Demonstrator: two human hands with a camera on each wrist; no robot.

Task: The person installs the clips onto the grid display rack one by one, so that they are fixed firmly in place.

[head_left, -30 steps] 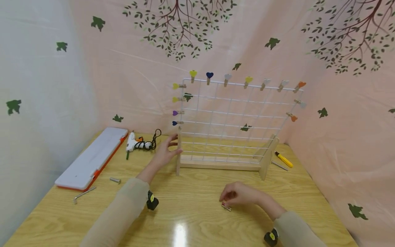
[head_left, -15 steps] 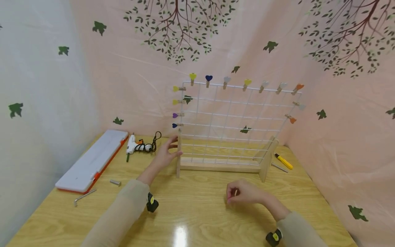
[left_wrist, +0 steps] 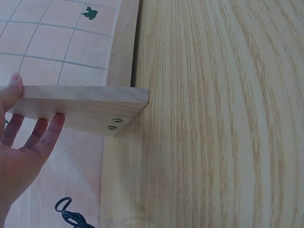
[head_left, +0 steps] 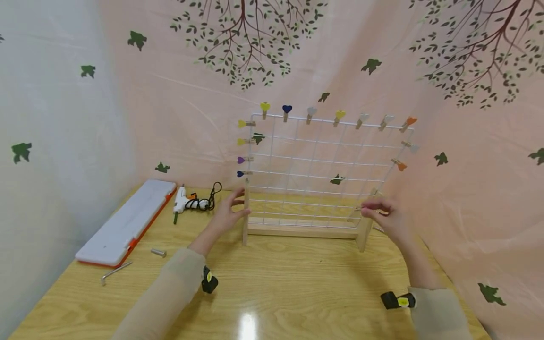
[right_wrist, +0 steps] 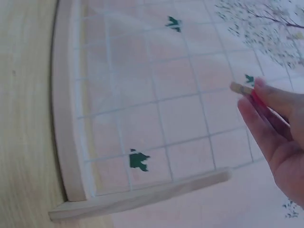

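Observation:
A white wire grid (head_left: 325, 120) stands upright in a wooden stand (head_left: 301, 232). Small wooden clothespins with coloured hearts line its top and both sides, among them a dark blue one (head_left: 287, 110) and an orange one (head_left: 410, 122). My left hand (head_left: 227, 215) holds the stand's left upright (left_wrist: 85, 107), thumb on one side and fingers against the outer face. Between thumb and fingertips, my right hand (head_left: 390, 218) pinches a small wooden clothespin (right_wrist: 241, 89) with a red part at its covered end. That clothespin is in front of the grid near the right upright (head_left: 364, 231).
On the left lie a flat white case with red edging (head_left: 127, 222), a glue gun (head_left: 182, 198) with a black cord, a bolt (head_left: 158, 252) and a hex key (head_left: 115, 273). Beyond my right hand, a metal rod (head_left: 378, 229) is partly hidden.
My right hand has picked the clothespin up off the table and carried it up and right to the grid's right side. The left hand keeps its place on the upright.

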